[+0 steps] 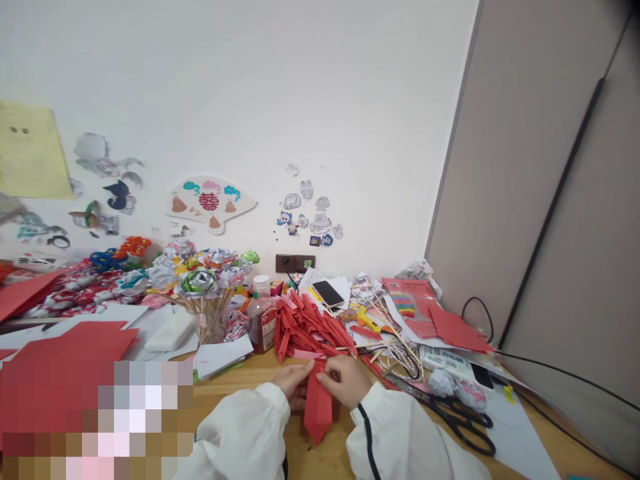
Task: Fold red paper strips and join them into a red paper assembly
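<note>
Both hands, left (294, 381) and right (344, 380), pinch folded red paper (318, 407) between them

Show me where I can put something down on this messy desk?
Bare desk wood shows in a strip between the left sleeve and the white papers. There is also a small patch between both sleeves, under the folded red paper. It's crowded elsewhere: the red paper pile, scissors and paper flowers.
</note>
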Demonstrator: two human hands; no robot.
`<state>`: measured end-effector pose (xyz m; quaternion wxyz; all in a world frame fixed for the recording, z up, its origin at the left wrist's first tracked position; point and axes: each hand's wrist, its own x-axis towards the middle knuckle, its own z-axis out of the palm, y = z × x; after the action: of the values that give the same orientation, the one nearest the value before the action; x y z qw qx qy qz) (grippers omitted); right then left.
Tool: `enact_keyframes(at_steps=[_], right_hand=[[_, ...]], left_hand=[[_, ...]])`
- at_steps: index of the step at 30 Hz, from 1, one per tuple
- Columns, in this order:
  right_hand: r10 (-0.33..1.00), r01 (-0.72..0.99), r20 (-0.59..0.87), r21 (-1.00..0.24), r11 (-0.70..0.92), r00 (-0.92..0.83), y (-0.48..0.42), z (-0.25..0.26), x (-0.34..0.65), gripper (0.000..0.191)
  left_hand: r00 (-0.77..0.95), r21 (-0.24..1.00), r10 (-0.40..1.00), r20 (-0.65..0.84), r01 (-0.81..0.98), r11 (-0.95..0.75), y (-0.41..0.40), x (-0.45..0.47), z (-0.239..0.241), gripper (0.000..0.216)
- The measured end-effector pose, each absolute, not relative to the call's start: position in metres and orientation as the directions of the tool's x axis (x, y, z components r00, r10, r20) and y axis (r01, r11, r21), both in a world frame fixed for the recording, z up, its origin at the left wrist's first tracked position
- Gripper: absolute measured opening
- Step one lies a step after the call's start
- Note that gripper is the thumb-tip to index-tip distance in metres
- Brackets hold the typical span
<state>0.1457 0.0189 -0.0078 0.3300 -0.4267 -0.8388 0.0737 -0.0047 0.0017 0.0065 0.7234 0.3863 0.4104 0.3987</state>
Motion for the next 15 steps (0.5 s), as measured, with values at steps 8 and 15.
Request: enact_keyframes(at_steps=[8,15], right_hand=[[0.839,0.503,0.404,-0.673,0.542,-0.363,0.0276,-0.0168,0.1445,0.028],[0.854,0.424,0.377,-0.749,0.509,-0.359,0.026,-0.0084,0.144,0.025]], left_hand=[[0.367,0.889,0.884,-0.289,-0.241,0.391,-0.0043,-0.0055,0.0151,0.027],[0.409,0.828,0.842,-0.352,-0.283,0.484,0.0012,-0.0091,0.0118,0.035]])
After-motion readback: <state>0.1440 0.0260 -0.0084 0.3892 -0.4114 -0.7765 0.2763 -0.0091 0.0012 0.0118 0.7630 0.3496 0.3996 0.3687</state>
